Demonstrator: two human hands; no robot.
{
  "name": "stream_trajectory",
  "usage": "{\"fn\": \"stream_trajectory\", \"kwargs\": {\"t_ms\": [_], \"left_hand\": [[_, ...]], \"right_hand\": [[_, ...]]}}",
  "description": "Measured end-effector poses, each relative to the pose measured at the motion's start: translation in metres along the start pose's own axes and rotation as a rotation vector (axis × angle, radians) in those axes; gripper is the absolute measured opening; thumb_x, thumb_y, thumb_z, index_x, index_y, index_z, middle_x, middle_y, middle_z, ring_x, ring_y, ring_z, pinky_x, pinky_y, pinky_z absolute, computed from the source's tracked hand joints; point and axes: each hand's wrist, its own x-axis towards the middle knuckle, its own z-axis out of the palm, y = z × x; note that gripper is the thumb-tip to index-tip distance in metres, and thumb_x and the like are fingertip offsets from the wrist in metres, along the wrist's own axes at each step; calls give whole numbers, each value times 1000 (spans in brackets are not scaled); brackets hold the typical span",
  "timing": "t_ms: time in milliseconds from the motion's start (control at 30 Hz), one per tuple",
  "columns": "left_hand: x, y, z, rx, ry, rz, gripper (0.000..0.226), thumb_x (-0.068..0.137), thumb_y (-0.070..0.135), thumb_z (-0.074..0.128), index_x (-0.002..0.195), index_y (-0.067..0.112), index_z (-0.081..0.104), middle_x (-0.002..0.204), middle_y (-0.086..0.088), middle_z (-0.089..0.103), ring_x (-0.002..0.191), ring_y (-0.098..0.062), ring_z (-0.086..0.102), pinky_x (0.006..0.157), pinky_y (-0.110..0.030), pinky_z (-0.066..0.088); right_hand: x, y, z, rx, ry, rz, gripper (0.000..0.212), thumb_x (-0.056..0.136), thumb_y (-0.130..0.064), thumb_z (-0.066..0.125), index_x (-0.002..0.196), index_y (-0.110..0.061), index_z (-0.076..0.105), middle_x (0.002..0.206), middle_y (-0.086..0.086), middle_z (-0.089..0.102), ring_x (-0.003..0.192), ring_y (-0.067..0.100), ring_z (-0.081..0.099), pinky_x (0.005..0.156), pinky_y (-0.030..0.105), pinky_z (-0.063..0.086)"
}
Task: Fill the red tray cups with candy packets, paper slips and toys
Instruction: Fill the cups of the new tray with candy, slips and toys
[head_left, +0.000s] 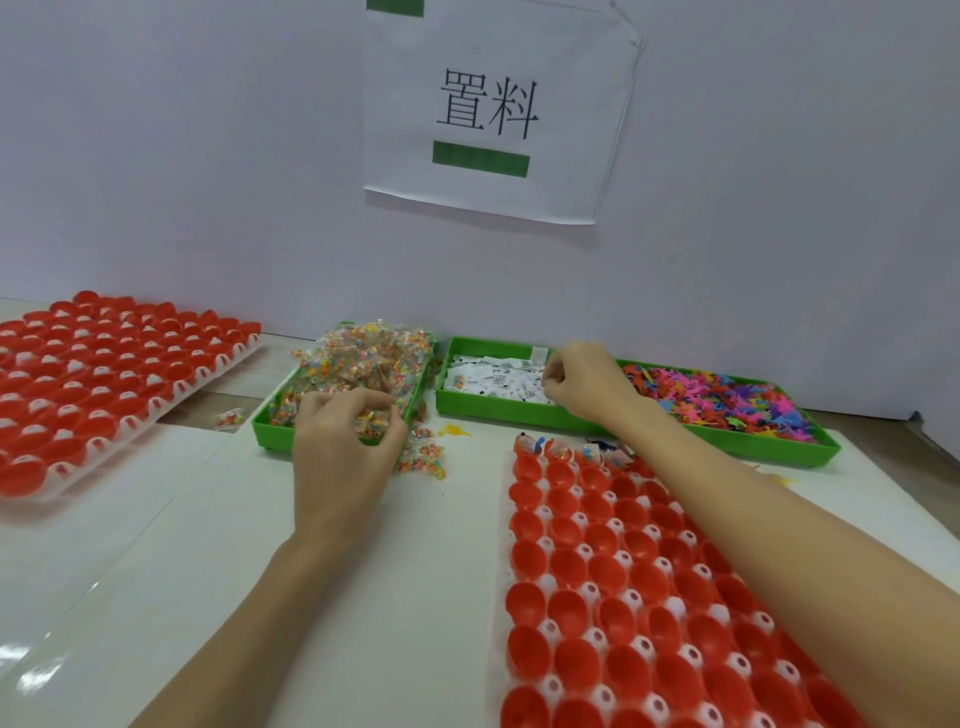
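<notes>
Left hand (343, 441) is curling its fingers (384, 402) around candy packets (363, 364) in the left green bin (270, 434); right hand (582, 384) is pinching at paper slips (493, 379) in the long green bin (519, 413), toys (727, 400) lying beside; right forearm is crossing the near red tray (597, 597); a second red tray (104, 384) is sitting far left on the white tabletop (337, 597); a paper sign (493, 109) is hanging on the wall.

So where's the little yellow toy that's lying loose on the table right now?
In the head view the yellow toy lies on the white table just in front of the gap between the two green bins, right of the left hand and left of the near red tray's far corner.
</notes>
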Motion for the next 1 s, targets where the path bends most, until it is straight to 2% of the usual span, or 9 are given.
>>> {"fn": "stream_trajectory", "kwargs": {"t_ms": [100, 333, 433, 500, 567, 633, 733, 867, 1000], "left_hand": [[1, 3, -1, -10, 3, 9, 12, 82, 6, 82, 91, 13, 77, 86, 9, 67, 98, -24, 53, 84, -28, 39], [-5, 27, -7, -154, -39, -9, 22, 81, 8, 85, 93, 22, 74, 90, 2, 70, 90, -9, 56, 82, -17, 40], [-10, 45, -8, -258, -108, -9, 26, 84, 15, 84, 106, 24, 73, 87, 12, 72, 89, -9, 66, 85, -25, 48], [-15, 58, -9, -329, -167, -24, 29, 85, 16, 83, 111, 26, 76, 88, 15, 73, 88, -9, 67, 84, -26, 50], [-20, 71, -9, -426, -239, -58, 25, 85, 16, 82, 107, 28, 79, 86, 12, 76, 83, -8, 67, 79, -25, 54], [-25, 83, -11, -540, -328, -98, 20, 84, 18, 81, 100, 31, 81, 86, 10, 78, 78, -6, 68, 73, -21, 54], [-33, 100, -16, -695, -473, -124, 22, 85, 17, 80, 98, 35, 83, 87, 6, 80, 80, -8, 72, 73, -14, 53], [-44, 116, -17, -748, -541, -107, 23, 82, 21, 82, 99, 36, 83, 85, 1, 79, 82, -18, 72, 78, -28, 59], [-54, 122, -16, -720, -572, -43, 24, 84, 22, 82, 104, 34, 79, 80, -5, 76, 77, -23, 70, 77, -38, 57]], "right_hand": [[-6, 1, -5, 102, 101, 56, 17, 89, -6, 65, 93, -8, 81, 99, 5, 78, 92, 17, 69, 85, 27, 50], [-35, 16, -14, 441, 179, 232, 13, 90, -19, 78, 99, -11, 81, 98, 1, 77, 84, 8, 65, 82, 22, 50], [-50, 22, -19, 586, 217, 256, 12, 91, -18, 76, 100, -12, 80, 97, 2, 78, 83, 13, 72, 82, 27, 58], [-61, 23, -23, 679, 238, 258, 9, 95, -14, 71, 101, -10, 77, 95, 6, 78, 76, 19, 76, 69, 27, 61], [-73, 21, -31, 688, 263, 246, 11, 98, -13, 65, 104, -10, 74, 95, 5, 78, 71, 17, 76, 56, 17, 52], [-88, 14, -42, 716, 247, 211, 13, 100, -11, 62, 108, -11, 73, 96, 4, 78, 73, 16, 76, 54, 14, 48], [-124, 0, -60, 924, 107, 108, 16, 100, -7, 61, 112, -12, 70, 95, 5, 79, 80, 17, 78, 62, 23, 58], [-173, -16, -77, 959, -30, 2, 10, 96, -17, 70, 106, -18, 72, 90, 2, 80, 80, 16, 78, 66, 21, 59], [-200, -17, -86, 895, -42, -34, 6, 92, -27, 75, 95, -26, 80, 90, -6, 79, 85, 9, 76, 75, 17, 56]]}}
